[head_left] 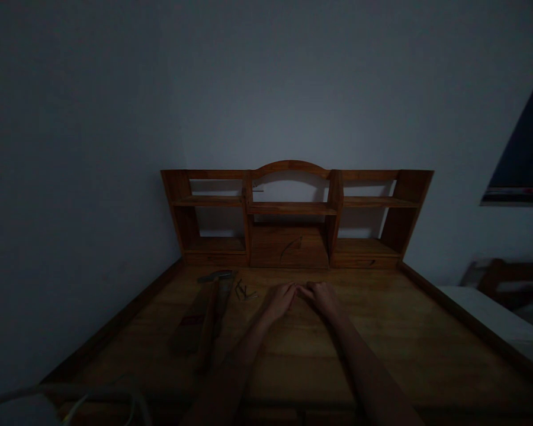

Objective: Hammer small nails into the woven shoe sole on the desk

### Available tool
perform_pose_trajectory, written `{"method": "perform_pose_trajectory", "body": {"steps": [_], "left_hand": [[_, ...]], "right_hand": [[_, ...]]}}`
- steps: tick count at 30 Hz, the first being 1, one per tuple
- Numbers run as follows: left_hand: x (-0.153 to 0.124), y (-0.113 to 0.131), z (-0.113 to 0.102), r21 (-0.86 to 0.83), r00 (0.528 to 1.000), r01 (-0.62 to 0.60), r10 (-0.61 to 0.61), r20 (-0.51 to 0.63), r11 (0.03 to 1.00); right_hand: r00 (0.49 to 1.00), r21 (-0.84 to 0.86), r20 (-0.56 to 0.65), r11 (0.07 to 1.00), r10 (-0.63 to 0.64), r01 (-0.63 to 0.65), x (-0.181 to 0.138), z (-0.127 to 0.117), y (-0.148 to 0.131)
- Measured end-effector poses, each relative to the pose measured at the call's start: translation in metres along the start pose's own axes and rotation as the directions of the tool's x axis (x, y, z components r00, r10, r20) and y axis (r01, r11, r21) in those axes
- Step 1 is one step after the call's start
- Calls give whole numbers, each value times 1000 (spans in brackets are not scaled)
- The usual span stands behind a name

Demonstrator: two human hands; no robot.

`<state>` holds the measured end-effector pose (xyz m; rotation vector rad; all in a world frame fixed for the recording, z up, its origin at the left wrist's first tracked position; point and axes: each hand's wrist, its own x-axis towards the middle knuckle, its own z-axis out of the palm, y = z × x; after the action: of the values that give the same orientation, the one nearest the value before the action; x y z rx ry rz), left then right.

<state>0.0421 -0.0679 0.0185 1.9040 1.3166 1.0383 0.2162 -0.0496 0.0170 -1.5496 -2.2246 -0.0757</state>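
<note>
Over the middle of the wooden desk (311, 361), my left hand (283, 298) and my right hand (320, 294) meet at the fingertips. Both have their fingers pinched together, and whatever lies between them is too small and dark to make out. To the left of my hands lie several nails (245, 292), loosely scattered. Farther left is a claw hammer (208, 322), its metal head toward the back and its wooden handle toward me. Under and beside the hammer rests a flat, dark object with a red band (190, 320), its kind unclear in the dim light.
A wooden shelf unit (292, 208) with several compartments stands along the desk's back edge. Pale cables (93, 390) hang at the near left. Raised wooden edges (466, 312) border the desk sides. Beyond the right side are a white surface (484, 313) and a wooden chair back (515, 272).
</note>
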Motion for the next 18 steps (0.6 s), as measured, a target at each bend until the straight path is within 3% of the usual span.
{"method": "perform_pose_trajectory", "body": {"steps": [18], "left_hand": [[-3, 13, -3, -43, 999, 39, -38, 25, 998]], "right_hand": [[1000, -5, -10, 1000, -1, 0, 0, 2, 1]]}}
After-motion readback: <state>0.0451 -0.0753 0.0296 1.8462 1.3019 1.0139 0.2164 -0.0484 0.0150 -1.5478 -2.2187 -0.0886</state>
